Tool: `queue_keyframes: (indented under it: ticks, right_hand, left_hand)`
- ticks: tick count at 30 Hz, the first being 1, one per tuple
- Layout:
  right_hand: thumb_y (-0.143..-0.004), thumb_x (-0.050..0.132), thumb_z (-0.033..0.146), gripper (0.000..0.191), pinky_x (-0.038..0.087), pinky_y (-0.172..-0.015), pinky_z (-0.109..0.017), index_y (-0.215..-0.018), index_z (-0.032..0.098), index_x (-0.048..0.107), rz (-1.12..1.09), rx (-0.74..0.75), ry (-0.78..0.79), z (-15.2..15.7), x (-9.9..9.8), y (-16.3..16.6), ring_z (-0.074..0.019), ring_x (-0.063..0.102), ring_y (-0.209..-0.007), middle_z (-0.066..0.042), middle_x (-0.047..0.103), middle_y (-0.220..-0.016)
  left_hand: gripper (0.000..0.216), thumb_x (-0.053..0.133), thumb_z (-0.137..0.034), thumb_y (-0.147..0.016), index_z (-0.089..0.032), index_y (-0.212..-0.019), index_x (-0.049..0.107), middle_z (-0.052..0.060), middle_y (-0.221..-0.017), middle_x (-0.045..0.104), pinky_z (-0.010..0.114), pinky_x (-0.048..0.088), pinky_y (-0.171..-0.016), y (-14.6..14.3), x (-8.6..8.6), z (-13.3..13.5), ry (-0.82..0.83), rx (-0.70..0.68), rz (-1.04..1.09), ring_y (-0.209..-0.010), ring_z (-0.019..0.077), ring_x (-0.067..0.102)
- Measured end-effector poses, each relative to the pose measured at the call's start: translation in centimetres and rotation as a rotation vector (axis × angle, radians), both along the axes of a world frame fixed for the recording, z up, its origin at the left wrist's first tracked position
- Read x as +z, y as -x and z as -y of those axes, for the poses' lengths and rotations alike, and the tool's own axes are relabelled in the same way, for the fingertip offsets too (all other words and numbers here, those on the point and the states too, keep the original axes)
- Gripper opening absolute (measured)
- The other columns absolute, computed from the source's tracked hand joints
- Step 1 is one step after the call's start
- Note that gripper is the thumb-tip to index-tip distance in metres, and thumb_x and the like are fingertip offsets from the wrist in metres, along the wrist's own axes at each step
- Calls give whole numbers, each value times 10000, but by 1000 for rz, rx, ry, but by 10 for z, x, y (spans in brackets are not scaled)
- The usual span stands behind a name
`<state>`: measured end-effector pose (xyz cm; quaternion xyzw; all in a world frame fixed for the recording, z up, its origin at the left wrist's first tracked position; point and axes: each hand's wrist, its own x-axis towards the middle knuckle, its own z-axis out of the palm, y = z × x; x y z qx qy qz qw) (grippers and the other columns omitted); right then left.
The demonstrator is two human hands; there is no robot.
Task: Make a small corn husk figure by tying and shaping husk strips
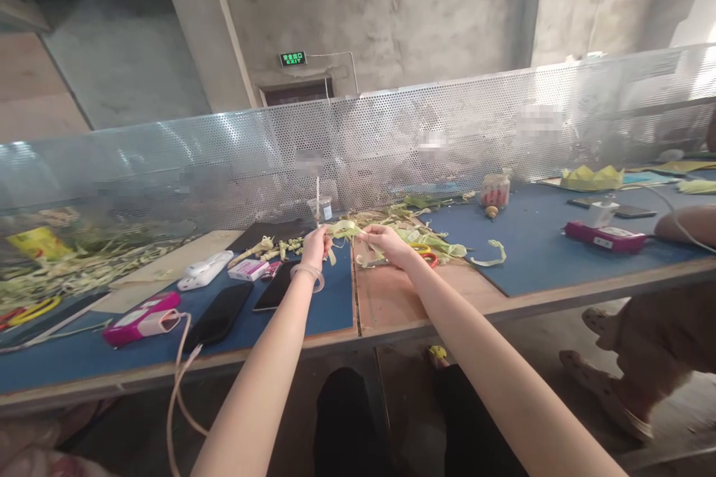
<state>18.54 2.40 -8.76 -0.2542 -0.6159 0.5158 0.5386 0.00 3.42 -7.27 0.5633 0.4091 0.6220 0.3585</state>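
Holding one green strip (342,227), two hands (385,241)

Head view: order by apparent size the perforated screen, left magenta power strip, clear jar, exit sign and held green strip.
1. Perforated screen
2. Left magenta power strip
3. Clear jar
4. Exit sign
Unsure: held green strip, partly hidden.

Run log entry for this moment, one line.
left hand: holding green strip | right hand: holding same strip | leafy scraps: beyond right hand
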Motion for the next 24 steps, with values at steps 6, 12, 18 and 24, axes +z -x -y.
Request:
queue_keyframes:
  ticks: [6, 12, 18, 24]
  right_hand:
    - [-590, 729, 401, 295, 308, -461, -211, -664, 174, 555, 45, -46, -21, -2, -1, -2, -75, 426, -476, 63, 493, -551]
    - [-567, 737, 374, 284, 341, -555, -213, -661, 167, 567, 74, -113, -67, -4, -1, -2, -87, 465, -569, 44, 536, -611]
    - [-599, 706, 396, 278, 287, -498, -216, -693, 173, 569, 68, -186, -84, 1, 1, 2, -83, 415, -514, 41, 526, -587]
    - [-607, 693, 402, 269, 301, -533, -219, -684, 179, 564, 158, -227, -110, -5, -4, 4, -87, 412, -546, 49, 500, -607]
  left_hand:
    - [288, 441, -355, -774, -197, -542, 379, -54, -343, 393, 188, 156, -317, 1, -1, -2, 31, 62, 75, -270, 49, 248]
    - [252, 399, -374, -832, -212, -644, 357, -61, -376, 445, 169, 174, -318, 2, 0, -1, 53, 89, 225, -272, 59, 285]
    - [342, 409, -478, -845, -193, -657, 428, -60, -396, 426, 181, 212, -315, 4, 2, 0, 161, -112, 361, -272, 52, 285]
    - [343, 600, -492, -744, -167, -686, 505, -71, -411, 421, 169, 194, -314, -1, 4, 1, 212, -357, 278, -289, 34, 295]
